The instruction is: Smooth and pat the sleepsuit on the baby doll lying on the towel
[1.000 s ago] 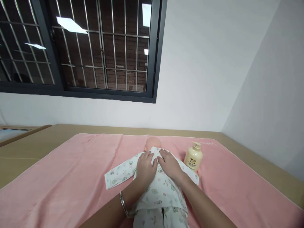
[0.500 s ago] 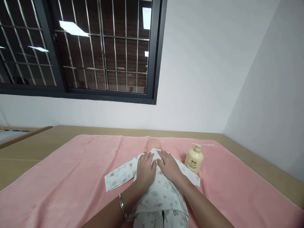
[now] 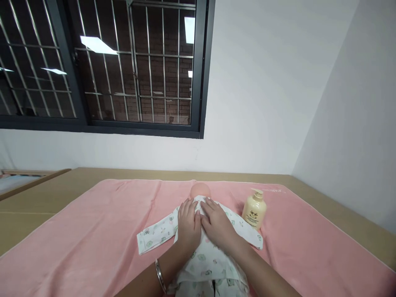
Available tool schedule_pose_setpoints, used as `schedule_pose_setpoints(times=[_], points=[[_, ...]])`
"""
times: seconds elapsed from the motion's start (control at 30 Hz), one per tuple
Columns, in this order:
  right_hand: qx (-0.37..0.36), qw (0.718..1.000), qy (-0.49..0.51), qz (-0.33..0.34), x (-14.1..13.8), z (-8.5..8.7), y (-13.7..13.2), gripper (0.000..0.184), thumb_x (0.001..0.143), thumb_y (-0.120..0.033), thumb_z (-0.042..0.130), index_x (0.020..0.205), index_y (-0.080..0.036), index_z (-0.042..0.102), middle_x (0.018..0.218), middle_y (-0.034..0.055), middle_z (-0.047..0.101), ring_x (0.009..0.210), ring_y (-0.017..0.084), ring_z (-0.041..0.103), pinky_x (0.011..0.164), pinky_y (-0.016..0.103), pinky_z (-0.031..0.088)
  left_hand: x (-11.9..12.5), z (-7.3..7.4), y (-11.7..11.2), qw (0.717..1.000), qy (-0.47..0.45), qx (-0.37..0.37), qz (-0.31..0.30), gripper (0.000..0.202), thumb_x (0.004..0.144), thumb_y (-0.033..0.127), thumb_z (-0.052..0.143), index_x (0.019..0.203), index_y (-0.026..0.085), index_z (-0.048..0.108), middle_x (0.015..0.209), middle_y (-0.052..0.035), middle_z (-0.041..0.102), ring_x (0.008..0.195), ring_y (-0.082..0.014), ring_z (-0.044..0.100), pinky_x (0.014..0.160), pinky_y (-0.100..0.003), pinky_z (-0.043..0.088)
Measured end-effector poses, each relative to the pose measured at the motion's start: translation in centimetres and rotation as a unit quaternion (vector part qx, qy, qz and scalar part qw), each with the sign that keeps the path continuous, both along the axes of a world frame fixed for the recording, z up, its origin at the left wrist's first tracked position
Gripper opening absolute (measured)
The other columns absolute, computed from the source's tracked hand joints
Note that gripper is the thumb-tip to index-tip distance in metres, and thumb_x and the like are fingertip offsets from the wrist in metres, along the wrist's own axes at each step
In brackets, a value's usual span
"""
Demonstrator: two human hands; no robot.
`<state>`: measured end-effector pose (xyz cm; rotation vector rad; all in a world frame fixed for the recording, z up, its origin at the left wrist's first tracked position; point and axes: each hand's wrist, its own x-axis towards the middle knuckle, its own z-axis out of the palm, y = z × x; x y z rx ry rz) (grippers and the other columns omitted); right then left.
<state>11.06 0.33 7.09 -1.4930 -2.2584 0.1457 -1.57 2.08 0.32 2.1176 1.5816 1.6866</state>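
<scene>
A baby doll lies on a pink towel, its head away from me and its arms spread to the sides. It wears a white top with small green and pink prints, and matching trousers show at the bottom edge. My left hand rests flat on the left of the doll's upper body, fingers stretched out. On the right of it lies my right hand, also flat, with the two thumbs close together. Neither hand grips anything. A silver bangle circles my left wrist.
A cream pump bottle stands on the towel beside the doll's right-hand sleeve. The towel covers a wooden table top that meets a white wall. Above is a dark-framed window with metal bars.
Both hands stay on the doll's upper body; my right hand has shifted slightly left, closer to my left hand. The whole view has tilted up a little.
</scene>
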Motion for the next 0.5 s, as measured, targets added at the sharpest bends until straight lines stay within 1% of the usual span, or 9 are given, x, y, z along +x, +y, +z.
schedule_pose_setpoints(times=[0.07, 0.1, 0.23, 0.33, 0.4, 0.47, 0.5], points=[[0.026, 1.0, 0.004, -0.008, -0.1, 0.0, -0.1, 0.052, 0.094, -0.025, 0.037, 0.144, -0.014, 0.044, 0.155, 0.0114, 0.032, 0.144, 0.025, 0.025, 0.118, 0.044, 0.018, 0.0, -0.1, 0.1, 1.0, 0.003, 0.0, 0.0, 0.039, 0.097, 0.025, 0.03, 0.126, 0.018, 0.055, 0.135, -0.0114, 0.056, 0.134, -0.0249, 0.042, 0.112, -0.052, 0.034], [0.025, 1.0, -0.001, -0.008, -0.1, 0.0, -0.1, 0.052, 0.094, -0.025, 0.036, 0.145, -0.014, 0.042, 0.155, 0.0113, 0.032, 0.144, 0.025, 0.024, 0.118, 0.045, 0.018, -0.1, -0.1, 0.1, 1.0, 0.004, 0.0, 0.001, 0.039, 0.096, 0.026, 0.031, 0.126, 0.018, 0.055, 0.135, -0.0114, 0.056, 0.133, -0.025, 0.042, 0.112, -0.052, 0.034], [-0.023, 0.999, -0.041, 0.008, 0.0, 0.0, -0.2, 0.053, 0.096, -0.029, 0.035, 0.146, -0.017, 0.041, 0.156, 0.0113, 0.03, 0.144, 0.029, 0.023, 0.116, 0.052, 0.018, -0.1, -0.2, 0.1, 1.0, -0.001, -0.009, -0.001, 0.039, 0.096, 0.027, 0.031, 0.125, 0.018, 0.056, 0.134, -0.0112, 0.056, 0.132, -0.0247, 0.044, 0.111, -0.05, 0.036], [-0.004, 0.998, -0.058, 0.01, 0.3, 0.1, -0.2, 0.053, 0.095, -0.03, 0.038, 0.146, -0.016, 0.041, 0.156, 0.0125, 0.028, 0.145, 0.032, 0.02, 0.116, 0.054, 0.017, -0.2, -0.1, 0.1, 1.0, -0.002, -0.019, -0.005, 0.039, 0.096, 0.027, 0.032, 0.125, 0.018, 0.056, 0.133, -0.0113, 0.057, 0.131, -0.0253, 0.045, 0.11, -0.051, 0.037], [0.007, 0.998, -0.054, 0.013, 0.5, 0.2, -0.1, 0.053, 0.095, -0.028, 0.037, 0.147, -0.015, 0.04, 0.157, 0.0129, 0.028, 0.146, 0.03, 0.019, 0.116, 0.052, 0.017, -0.2, -0.1, 0.2, 1.0, 0.0, -0.023, -0.009, 0.039, 0.096, 0.027, 0.032, 0.125, 0.018, 0.056, 0.132, -0.0117, 0.057, 0.131, -0.0259, 0.045, 0.109, -0.052, 0.037], [-0.011, 0.998, -0.05, 0.024, 0.6, 0.7, -0.2, 0.053, 0.096, -0.028, 0.035, 0.147, -0.014, 0.04, 0.156, 0.0132, 0.03, 0.145, 0.029, 0.021, 0.116, 0.051, 0.018, -0.3, -0.2, 0.2, 1.0, -0.001, -0.028, -0.011, 0.039, 0.095, 0.028, 0.033, 0.125, 0.018, 0.056, 0.132, -0.0118, 0.057, 0.131, -0.0261, 0.045, 0.11, -0.052, 0.037], [-0.029, 0.998, -0.05, 0.033, 0.6, 1.2, -0.5, 0.052, 0.095, -0.028, 0.036, 0.146, -0.015, 0.042, 0.154, 0.0131, 0.033, 0.144, 0.029, 0.024, 0.116, 0.053, 0.019, -0.3, -0.2, 0.2, 0.999, -0.001, -0.03, -0.01, 0.038, 0.095, 0.028, 0.033, 0.125, 0.019, 0.056, 0.132, -0.0116, 0.057, 0.131, -0.0261, 0.045, 0.11, -0.052, 0.037]])
